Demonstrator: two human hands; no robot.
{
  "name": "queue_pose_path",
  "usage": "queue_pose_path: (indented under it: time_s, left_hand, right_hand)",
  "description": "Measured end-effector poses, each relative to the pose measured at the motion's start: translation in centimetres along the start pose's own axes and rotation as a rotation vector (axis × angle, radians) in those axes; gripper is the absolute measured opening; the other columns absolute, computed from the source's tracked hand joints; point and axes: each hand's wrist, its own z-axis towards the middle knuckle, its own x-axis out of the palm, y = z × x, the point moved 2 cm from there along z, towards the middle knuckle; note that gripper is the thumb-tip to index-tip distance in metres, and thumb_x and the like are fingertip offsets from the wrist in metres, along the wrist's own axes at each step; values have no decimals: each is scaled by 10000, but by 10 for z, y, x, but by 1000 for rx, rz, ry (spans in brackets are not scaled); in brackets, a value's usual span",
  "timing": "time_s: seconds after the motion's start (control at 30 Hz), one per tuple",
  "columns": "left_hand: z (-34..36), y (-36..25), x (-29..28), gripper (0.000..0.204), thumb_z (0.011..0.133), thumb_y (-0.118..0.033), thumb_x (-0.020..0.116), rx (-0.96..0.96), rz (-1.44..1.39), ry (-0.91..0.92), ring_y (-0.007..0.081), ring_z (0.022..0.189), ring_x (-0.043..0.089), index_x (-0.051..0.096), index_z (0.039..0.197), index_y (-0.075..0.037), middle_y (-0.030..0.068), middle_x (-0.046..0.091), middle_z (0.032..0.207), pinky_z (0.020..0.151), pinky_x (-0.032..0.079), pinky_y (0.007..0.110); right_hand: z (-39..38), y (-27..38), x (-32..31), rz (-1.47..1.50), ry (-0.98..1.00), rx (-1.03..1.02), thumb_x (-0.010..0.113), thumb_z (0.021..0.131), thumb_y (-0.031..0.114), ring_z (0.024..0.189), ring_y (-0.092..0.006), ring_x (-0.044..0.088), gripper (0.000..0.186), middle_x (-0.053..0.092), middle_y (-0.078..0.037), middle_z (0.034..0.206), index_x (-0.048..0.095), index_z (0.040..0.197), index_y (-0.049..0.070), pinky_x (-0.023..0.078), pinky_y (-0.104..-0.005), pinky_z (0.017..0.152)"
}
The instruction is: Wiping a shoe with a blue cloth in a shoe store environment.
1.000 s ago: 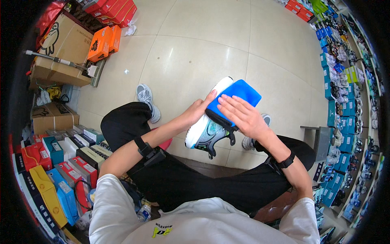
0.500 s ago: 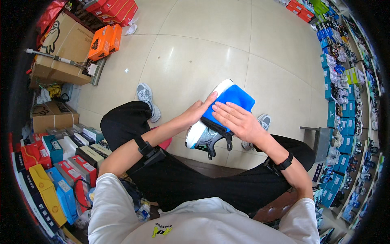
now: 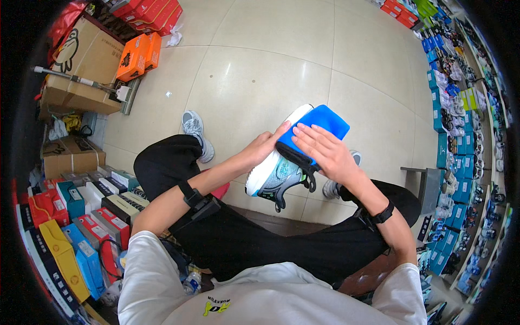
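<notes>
"What sort of place are you sitting in?"

"A bright one, with a pale tiled floor (image 3: 260,65) opening out beyond my knees."

"What's closest to you?"

"My white shirt (image 3: 271,298), then my black trousers (image 3: 244,246), legs spread wide."

"And the shoe?"

"The shoe (image 3: 279,173) is between my knees, tipped on its side, its white sole toward my left and a dark loop (image 3: 311,183) sticking out at the near end."

"How are your hands?"

"My left hand (image 3: 265,147) grips the shoe by the edge of the sole; the thumb shows, the other fingers are hidden behind. My right hand (image 3: 327,154) lies flat, fingers stretched side by side, on a blue cloth (image 3: 327,122) with a black edge, which covers part of the shoe. I can't tell where my right thumb sits."

"Past that?"

"My grey sneakers (image 3: 191,123) on the floor, the right one partly hidden. Shoe boxes (image 3: 62,257) are packed along my left, teal boxes (image 3: 462,190) and rows of footwear along my right. Farther off stand a brown carton (image 3: 89,51), two orange boxes (image 3: 135,57) just beside it, and stacked red boxes (image 3: 151,16) beyond."
</notes>
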Motion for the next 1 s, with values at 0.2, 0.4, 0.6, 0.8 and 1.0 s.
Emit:
queue_pose_path:
  time_s: [0.2,0.4,0.6,0.8,1.0]
  left_hand:
    - [-7,-12,1,1116,981,-892,500,38,131,-100,279,1096,719,667,1229,184,277,733,1172,987,572,365]
    - [1,5,-7,1132,972,-895,516,69,100,-122,284,1096,717,641,1271,189,281,723,1182,958,570,366]
    - [-7,-6,0,1153,985,-898,479,27,29,-53,287,1116,720,631,1289,204,284,724,1171,957,574,370]
    - [-17,-15,0,1220,954,-915,519,-30,185,-136,301,1188,700,518,1380,228,309,688,1257,1009,572,380]
    - [5,14,-4,1206,948,-916,534,64,-28,-79,291,1160,700,553,1326,228,303,689,1230,1009,561,364]
  right_hand:
    - [0,31,16,4,50,-231,610,1007,97,1455,-274,619,415,659,-149,1540,686,1408,19,482,-445,1240]
    - [3,2,1,-3,21,-69,613,983,108,1490,-282,588,497,628,-145,1583,648,1472,25,468,-458,1245]
    - [1,9,10,-15,-38,-32,612,966,102,1457,-294,619,484,659,-164,1538,671,1437,10,498,-464,1225]
    - [2,35,21,62,52,-243,611,1009,109,1461,-285,612,417,644,-160,1556,679,1407,7,482,-452,1243]
    - [5,6,6,61,45,-35,612,958,90,1485,-304,591,524,633,-168,1570,641,1473,-1,482,-477,1231]
